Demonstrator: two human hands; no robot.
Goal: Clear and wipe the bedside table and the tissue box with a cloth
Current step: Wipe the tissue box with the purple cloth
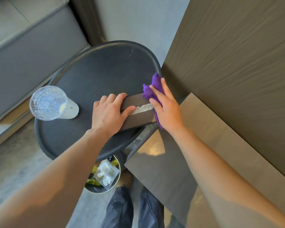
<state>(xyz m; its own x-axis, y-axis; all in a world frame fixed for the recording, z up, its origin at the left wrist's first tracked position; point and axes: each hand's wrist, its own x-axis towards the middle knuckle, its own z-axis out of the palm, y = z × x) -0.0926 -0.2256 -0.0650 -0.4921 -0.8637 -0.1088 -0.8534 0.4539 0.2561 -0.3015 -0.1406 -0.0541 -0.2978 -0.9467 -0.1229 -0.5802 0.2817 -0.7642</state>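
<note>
1. The person's bare forearms [59,175] reach forward above a waste bin [105,176] to the bedside table [97,71].
2. The left hand [109,112] grips the tissue box [139,120] at its left end, fingers curled over the far edge.
3. The right hand [167,109], fingers straight, presses the purple cloth [155,84] on the right end.
4. The box lies by the table's right rim, long axis left-to-right between the hands, slot up.
5. The cup [48,102] stands well left.
</note>
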